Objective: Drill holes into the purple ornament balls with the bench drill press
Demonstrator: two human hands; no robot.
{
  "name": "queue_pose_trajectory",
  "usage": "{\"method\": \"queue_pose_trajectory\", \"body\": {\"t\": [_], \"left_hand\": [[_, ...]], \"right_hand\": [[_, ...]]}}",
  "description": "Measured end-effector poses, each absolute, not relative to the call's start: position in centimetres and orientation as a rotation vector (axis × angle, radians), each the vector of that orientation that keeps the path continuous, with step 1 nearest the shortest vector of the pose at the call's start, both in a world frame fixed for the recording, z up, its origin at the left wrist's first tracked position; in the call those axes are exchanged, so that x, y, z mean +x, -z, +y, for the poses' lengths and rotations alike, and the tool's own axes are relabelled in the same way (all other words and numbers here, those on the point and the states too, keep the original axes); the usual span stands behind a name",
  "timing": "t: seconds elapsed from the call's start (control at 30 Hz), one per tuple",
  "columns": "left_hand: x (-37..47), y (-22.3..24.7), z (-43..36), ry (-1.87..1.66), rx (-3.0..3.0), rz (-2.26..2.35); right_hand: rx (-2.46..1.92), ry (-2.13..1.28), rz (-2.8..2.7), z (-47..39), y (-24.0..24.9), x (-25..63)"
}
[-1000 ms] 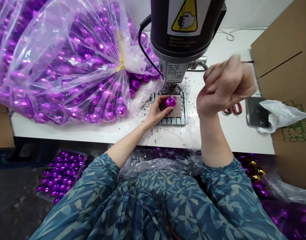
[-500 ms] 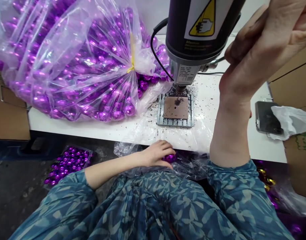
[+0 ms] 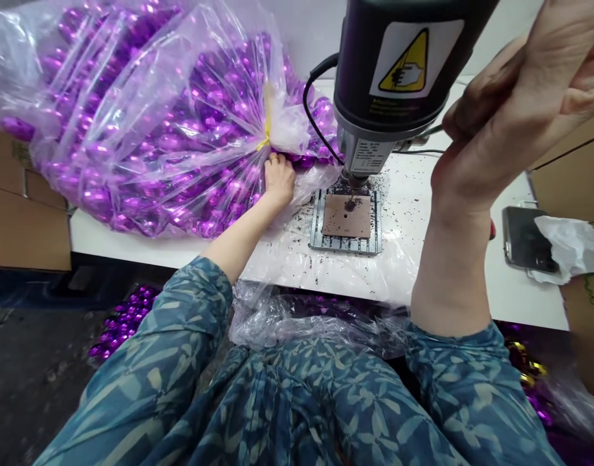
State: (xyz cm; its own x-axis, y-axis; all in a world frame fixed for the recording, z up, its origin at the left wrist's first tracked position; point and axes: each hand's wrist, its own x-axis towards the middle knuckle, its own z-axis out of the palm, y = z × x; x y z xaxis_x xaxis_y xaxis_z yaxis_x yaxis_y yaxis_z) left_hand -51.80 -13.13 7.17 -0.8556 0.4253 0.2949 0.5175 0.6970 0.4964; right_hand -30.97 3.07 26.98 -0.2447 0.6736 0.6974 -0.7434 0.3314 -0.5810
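Note:
My left hand (image 3: 279, 179) is among the shiny purple balls just below the yellow tie of a clear plastic bag (image 3: 146, 123). Its fingers are bent downward and close together; their tips are hidden, as is whatever they grip. At the upper right, my right hand (image 3: 515, 110) is closed round the lever (image 3: 430, 133) of a black bench drill press (image 3: 394, 77). Under the drill's chuck lies a brown square plate (image 3: 346, 217) with a small hole. It rests on a slotted metal base (image 3: 345, 244) strewn with dark shavings.
Crumpled clear plastic (image 3: 316, 323) hangs over my lap at the edge of the white table (image 3: 510, 291). More purple balls (image 3: 127, 323) sit low on the left. A phone (image 3: 527, 238) and white tissue (image 3: 573, 246) lie to the right. Cardboard boxes (image 3: 25, 220) flank the table.
My left hand has moved from the table's front edge, where it had a purple ball, up and forward to the balls by the bag's tie. My right hand keeps its hold on the lever.

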Motion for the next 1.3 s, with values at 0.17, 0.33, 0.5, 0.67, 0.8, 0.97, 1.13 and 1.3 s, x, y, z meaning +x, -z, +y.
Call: {"method": "queue_pose_trajectory", "body": {"t": [0.17, 0.33, 0.5, 0.67, 0.8, 0.97, 1.13, 1.3], "left_hand": [[-50.2, -8.5, -14.6, 0.857, -0.827, -2.744], [-46.0, -10.6, -17.5, 1.805, -1.057, -2.538], [-41.5, -10.3, -17.0, 2.519, -1.069, -2.493], [-40.9, -7.1, -14.9, 2.586, -1.009, -2.433], [-41.0, -5.2, -13.5, 2.474, -1.043, -2.430], [-40.3, -5.2, -12.4, 2.390, -1.085, -2.475], [-39.4, -6.0, -12.0, 2.163, -1.133, -2.517], [-38.1, -6.1, -11.8, 1.785, -1.274, -2.479]], "right_hand": [[0.135, -1.282, -1.214, 3.6, -26.6, -31.3], [0.186, -1.305, -1.166, 3.8, -26.2, -31.6], [0.205, -1.302, -1.149, 4.0, -25.9, -31.8], [0.176, -1.329, -1.134, 3.8, -26.0, -31.8], [0.139, -1.343, -1.162, 3.5, -25.9, -31.5], [0.182, -1.352, -1.112, 3.6, -25.8, -31.8], [0.224, -1.338, -1.129, 3.7, -25.5, -31.7], [0.191, -1.349, -1.178, 3.5, -25.7, -31.0]]}}
